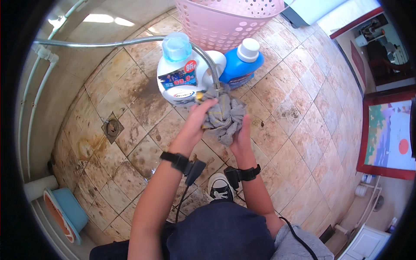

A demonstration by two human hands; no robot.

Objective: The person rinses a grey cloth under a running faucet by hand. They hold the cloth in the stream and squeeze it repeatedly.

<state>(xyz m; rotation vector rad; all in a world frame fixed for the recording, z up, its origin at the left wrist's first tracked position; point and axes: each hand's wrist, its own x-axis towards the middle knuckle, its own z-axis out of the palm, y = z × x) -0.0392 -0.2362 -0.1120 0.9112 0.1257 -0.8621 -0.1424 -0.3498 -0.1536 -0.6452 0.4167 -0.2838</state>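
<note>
A crumpled grey cloth (225,116) with yellow lines is bunched between my two hands, in front of the bottles. On its left side my left hand (200,116) grips it, thumb over the top. My right hand (241,138) closes around its lower right side, with most of the fingers hidden behind the cloth. A flexible metal hose (209,58) arches in from the left and comes down to the top of the cloth; its end is hidden. Close behind stand a large white jug (173,82) with a pale blue cap and a blue bottle (237,69) with a white cap.
Behind the bottles stands a pink perforated basket (216,28). A drain (112,127) lies in the stained tile floor (299,117) to the left. Blue and orange basins (71,212) lean by the left wall near white pipes (37,99). A red-framed picture (388,134) is at the right.
</note>
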